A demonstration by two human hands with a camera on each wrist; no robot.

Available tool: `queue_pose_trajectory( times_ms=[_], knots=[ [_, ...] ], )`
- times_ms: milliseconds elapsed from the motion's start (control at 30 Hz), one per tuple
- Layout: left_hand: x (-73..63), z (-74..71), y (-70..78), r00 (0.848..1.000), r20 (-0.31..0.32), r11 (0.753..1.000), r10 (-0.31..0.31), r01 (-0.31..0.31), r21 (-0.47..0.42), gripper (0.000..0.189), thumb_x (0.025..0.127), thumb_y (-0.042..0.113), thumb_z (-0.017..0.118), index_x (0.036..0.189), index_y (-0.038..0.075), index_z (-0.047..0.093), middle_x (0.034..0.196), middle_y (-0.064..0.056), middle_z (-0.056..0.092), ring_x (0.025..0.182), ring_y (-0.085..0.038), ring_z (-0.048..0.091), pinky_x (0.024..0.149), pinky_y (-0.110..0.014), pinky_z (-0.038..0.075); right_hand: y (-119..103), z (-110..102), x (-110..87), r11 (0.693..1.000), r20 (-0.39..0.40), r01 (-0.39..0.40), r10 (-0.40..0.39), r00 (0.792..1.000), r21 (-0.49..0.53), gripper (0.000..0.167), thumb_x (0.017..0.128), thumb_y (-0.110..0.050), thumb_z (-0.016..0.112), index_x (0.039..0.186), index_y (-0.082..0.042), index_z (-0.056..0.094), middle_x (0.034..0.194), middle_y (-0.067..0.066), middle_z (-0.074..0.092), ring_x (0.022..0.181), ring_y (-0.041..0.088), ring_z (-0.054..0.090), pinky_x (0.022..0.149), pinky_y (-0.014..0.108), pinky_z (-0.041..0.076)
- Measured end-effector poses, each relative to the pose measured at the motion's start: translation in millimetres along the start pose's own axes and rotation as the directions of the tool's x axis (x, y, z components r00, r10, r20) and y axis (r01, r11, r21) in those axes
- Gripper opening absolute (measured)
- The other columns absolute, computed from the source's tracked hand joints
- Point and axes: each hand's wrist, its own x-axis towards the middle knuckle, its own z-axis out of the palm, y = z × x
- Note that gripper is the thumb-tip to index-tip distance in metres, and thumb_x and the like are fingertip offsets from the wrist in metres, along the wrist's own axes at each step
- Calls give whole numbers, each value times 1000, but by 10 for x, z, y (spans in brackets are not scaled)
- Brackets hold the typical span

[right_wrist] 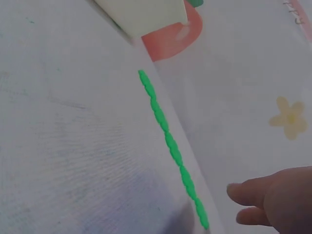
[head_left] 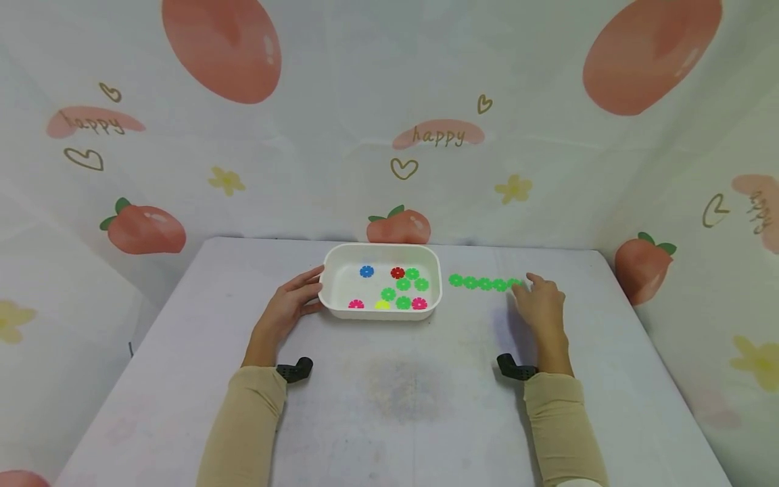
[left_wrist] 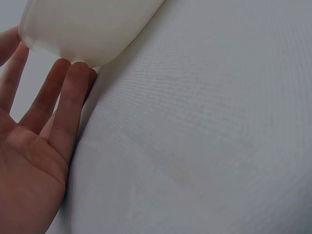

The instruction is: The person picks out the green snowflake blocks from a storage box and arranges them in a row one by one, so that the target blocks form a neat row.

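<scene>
My left hand (head_left: 285, 308) rests its extended fingers against the left end of a white plastic tray (head_left: 365, 315); in the left wrist view the fingertips (left_wrist: 78, 68) touch the tray's outer wall. Inside the tray lie notched plastic discs: several green ones (head_left: 403, 302), a blue one (head_left: 366, 271), a red one (head_left: 397, 272), a yellow one (head_left: 382, 305) and two pink ones (head_left: 419, 304). Right of the tray, a row of several green discs (head_left: 485, 283) lies end to end on the table. Near its right end hovers my right hand (head_left: 541, 304), fingers parted, with nothing visible held.
The table (head_left: 402, 426) has a pale cover with a greyish smudge in front of the tray. A printed curtain (head_left: 341, 135) with peaches, hearts and flowers hangs directly behind the table and along its sides. Black wrist mounts (head_left: 295, 370) stick out from both sleeves.
</scene>
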Motion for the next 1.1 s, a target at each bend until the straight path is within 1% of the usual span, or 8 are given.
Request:
queue_pose_trajectory(
  times_ms=[100,200,367,500,600,833,967,1100],
  knots=[
    [10,8,2,1000,-9,1000,-5,5,-6,56,103,25,62,156,19,44,158,-10,45,111,-5,65,94,-26,58,-35,-43,-13,997,80,-14,21,997,-80,74,105,-46,45,159,1,27,157,41,24,140,66,22,112,74,27],
    [28,6,-7,1000,-4,1000,-4,4,-14,56,103,24,61,156,19,44,158,-11,45,112,-5,65,93,-26,58,-79,-91,-48,993,128,-29,43,991,-114,84,104,-57,42,161,-1,17,160,41,12,143,67,13,112,78,22],
    [28,6,-11,1000,-3,1000,-12,12,-20,55,103,23,62,156,19,44,160,-11,44,110,-4,65,92,-25,59,-115,-109,-75,987,112,11,8,994,-161,90,102,-64,38,161,-1,13,161,41,8,144,68,9,114,79,14],
    [14,-5,-11,1000,-11,1000,-15,15,-15,55,103,23,61,155,20,45,160,-10,44,110,-4,65,93,-26,59,-168,-86,-72,980,107,67,-48,993,-188,91,102,-66,37,161,-1,12,161,41,6,146,67,4,115,81,4],
    [6,-9,-7,1000,-11,1000,-16,16,-14,55,103,24,61,156,20,44,160,-10,44,112,-6,65,96,-28,58,-225,-74,-64,972,99,113,-94,991,-205,90,102,-66,37,161,-2,13,162,40,7,147,66,2,114,82,0],
    [-10,2,9,1000,-10,1000,-24,24,-5,55,104,26,61,156,22,44,161,-8,43,116,-9,64,100,-30,57,-345,-34,-34,939,81,209,-194,978,-275,88,102,-67,37,160,-3,19,162,38,12,149,64,4,113,84,0],
    [-5,0,9,1000,-9,1000,-24,24,-8,55,104,25,60,156,22,44,161,-9,43,115,-9,65,100,-30,57,-389,19,-15,922,85,245,-230,969,-301,89,101,-69,37,161,-5,19,164,37,9,150,63,1,113,84,-3],
    [0,-7,6,1000,-8,1000,-20,20,-6,54,104,24,60,156,21,44,161,-9,43,115,-9,65,100,-30,57,-438,65,-2,898,91,280,-264,960,-339,94,98,-76,33,162,-7,19,166,35,6,151,62,-2,113,83,-5]
  ],
)
